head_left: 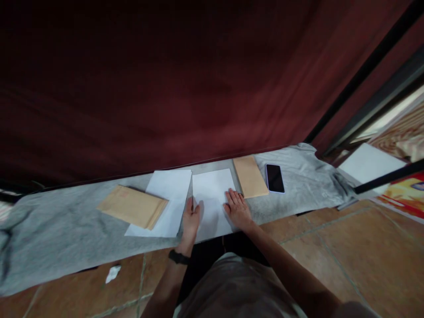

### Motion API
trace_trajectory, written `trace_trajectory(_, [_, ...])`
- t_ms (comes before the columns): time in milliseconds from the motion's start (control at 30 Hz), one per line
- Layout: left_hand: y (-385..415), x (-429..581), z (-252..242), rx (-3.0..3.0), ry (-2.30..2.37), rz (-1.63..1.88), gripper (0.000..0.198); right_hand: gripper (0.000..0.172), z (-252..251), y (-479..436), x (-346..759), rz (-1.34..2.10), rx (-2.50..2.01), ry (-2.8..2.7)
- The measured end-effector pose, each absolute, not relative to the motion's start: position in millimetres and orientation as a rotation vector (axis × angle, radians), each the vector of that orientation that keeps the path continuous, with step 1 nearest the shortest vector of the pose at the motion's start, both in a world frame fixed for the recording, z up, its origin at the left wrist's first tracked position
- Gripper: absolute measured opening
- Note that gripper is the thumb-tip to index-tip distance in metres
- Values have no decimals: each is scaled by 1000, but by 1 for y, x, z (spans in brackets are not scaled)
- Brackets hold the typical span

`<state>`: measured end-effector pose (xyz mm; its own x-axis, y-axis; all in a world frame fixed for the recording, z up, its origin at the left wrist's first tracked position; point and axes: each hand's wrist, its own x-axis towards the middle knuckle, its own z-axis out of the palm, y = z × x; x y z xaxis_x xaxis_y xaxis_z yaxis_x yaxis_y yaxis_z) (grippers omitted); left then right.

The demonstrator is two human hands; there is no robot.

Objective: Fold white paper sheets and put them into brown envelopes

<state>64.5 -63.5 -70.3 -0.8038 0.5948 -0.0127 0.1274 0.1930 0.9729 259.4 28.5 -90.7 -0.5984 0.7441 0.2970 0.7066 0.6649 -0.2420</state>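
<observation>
A white sheet of paper (212,190) lies flat in front of me on a grey cloth. My right hand (239,212) rests palm down on its right edge, fingers stretched out. Along the left edge stands my left hand (191,221), turned on its side with the thumb apart from the fingers and nothing visibly held. Left of it are more white sheets (172,183), partly covered by a small stack of brown envelopes (132,206). Another brown envelope (251,176), or a stack of them, lies just beyond my right fingertips.
A phone (274,178) with a dark screen lies right of the envelope. The grey cloth (66,234) covers a long narrow surface, backed by a dark red curtain (198,88). A black bar (361,84) slants at the right. Crumpled white paper (113,274) lies on the tiled floor.
</observation>
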Motion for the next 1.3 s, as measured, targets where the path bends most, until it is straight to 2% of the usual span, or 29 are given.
trace_trajectory(133, [-54, 52, -60, 203, 1855, 1699, 39, 53, -90, 29, 261, 159, -1127, -2498])
trace_trajectory(400, [-37, 53, -39, 296, 1803, 1640, 36, 48, -92, 25, 272, 362, -1046, -2455])
trace_trajectory(533, [-33, 56, -23, 401, 1776, 1614, 33, 51, -95, 31, 277, 710, -1056, -2240])
trace_trajectory(667, [-39, 57, 7, 553, 1692, 1583, 37, 55, -88, 48, 274, 1157, -1179, -1739])
trace_trajectory(800, [-51, 56, 46, 729, 1578, 1526, 42, 56, -61, 64, 270, 1610, -1130, -1238])
trace_trajectory(933, [-62, 55, 72, 736, 1479, 1547, 46, 53, -23, 68, 272, 1899, -878, -1140])
trace_trajectory(1167, [-68, 44, 78, 773, 1535, 1590, 42, 33, 25, 70, 280, 1883, -725, -1182])
trace_trajectory(1300, [-68, 33, 85, 1056, 1695, 1676, 26, 27, 46, 81, 287, 1736, -705, -1306])
